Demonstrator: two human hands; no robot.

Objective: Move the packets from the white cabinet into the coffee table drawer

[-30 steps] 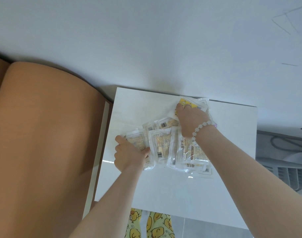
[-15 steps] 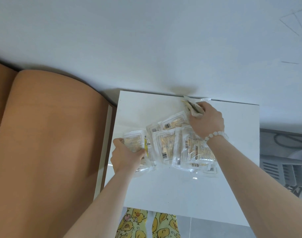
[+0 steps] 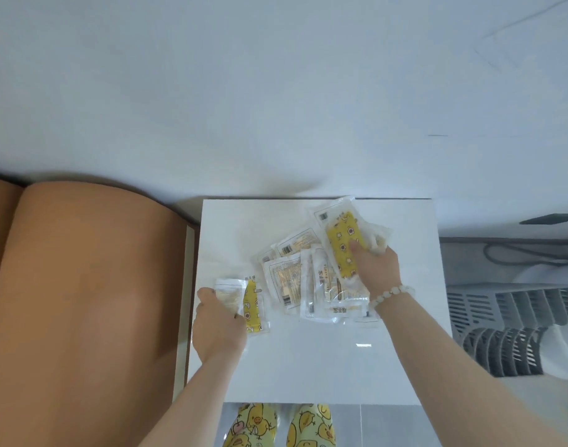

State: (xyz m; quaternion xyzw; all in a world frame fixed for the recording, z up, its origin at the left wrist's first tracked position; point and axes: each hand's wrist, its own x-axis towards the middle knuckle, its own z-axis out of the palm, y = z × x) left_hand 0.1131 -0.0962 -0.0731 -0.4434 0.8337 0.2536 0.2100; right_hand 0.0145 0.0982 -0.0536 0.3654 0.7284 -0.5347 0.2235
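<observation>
Several clear plastic packets (image 3: 294,279) lie overlapped in a pile on the white cabinet top (image 3: 308,366). My right hand (image 3: 374,269) grips a packet with a yellow patterned pad (image 3: 342,243) at the pile's far right, thumb on its face. My left hand (image 3: 216,321) holds two packets at the cabinet's left edge: a clear one (image 3: 229,295) and a yellow patterned one (image 3: 253,308). The coffee table drawer is not in view.
A tan cushioned backrest (image 3: 82,301) stands close against the cabinet's left side. A white wall (image 3: 276,91) rises right behind the cabinet. A grey slatted appliance (image 3: 508,327) with a cable sits at the right. My slippers (image 3: 279,427) show below the cabinet's front edge.
My right hand has turned the far packet over, so its yellow face shows, and drawn it nearer. My left hand has pulled its packets left, away from the pile.
</observation>
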